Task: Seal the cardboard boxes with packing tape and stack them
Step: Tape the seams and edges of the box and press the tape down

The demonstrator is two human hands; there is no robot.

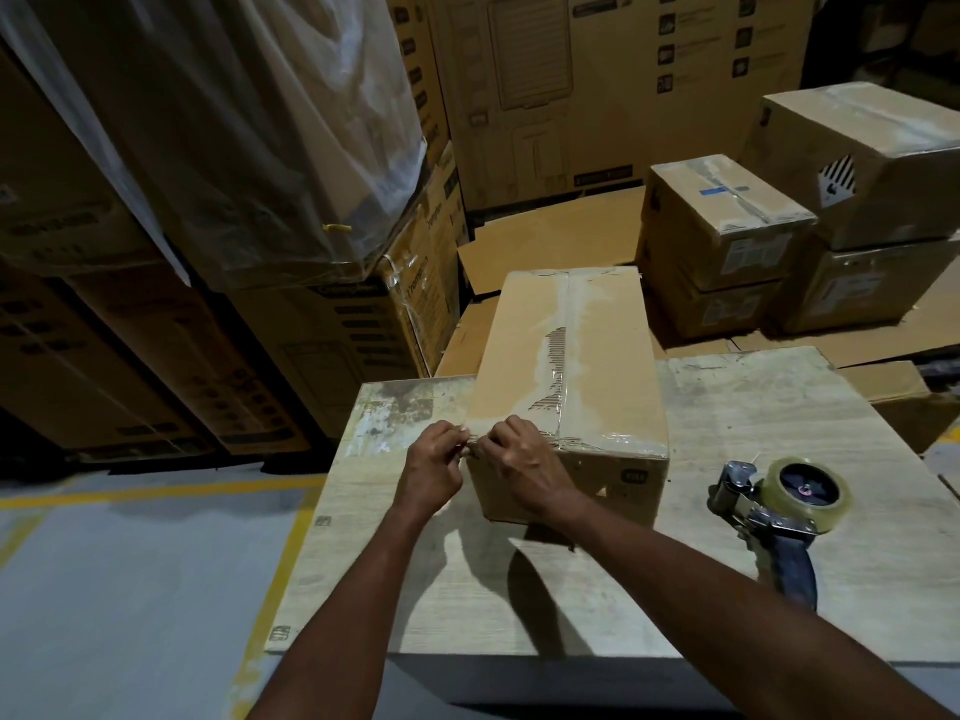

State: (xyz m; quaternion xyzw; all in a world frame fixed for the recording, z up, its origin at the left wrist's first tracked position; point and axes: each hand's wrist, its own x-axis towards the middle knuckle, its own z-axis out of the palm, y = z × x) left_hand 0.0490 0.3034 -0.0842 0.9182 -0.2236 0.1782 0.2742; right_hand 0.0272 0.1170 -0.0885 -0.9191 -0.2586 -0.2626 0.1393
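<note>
A long cardboard box (524, 356) lies on the pale worktable (727, 407), its closed top flaps showing torn old tape along the seam and clear tape across the near edge. My left hand (434, 472) and my right hand (519, 462) meet at the box's near left corner. Both pinch a strip of clear tape (470, 449) there. A tape dispenser (779, 511) with a clear roll and a dark handle lies on the table to the right, apart from both hands.
Sealed boxes (727, 236) stand stacked at the back right on flattened cardboard. Tall printed cartons and a plastic-wrapped stack (234, 148) rise at the left and behind. Grey floor with yellow lines (156, 563) lies to the left of the table.
</note>
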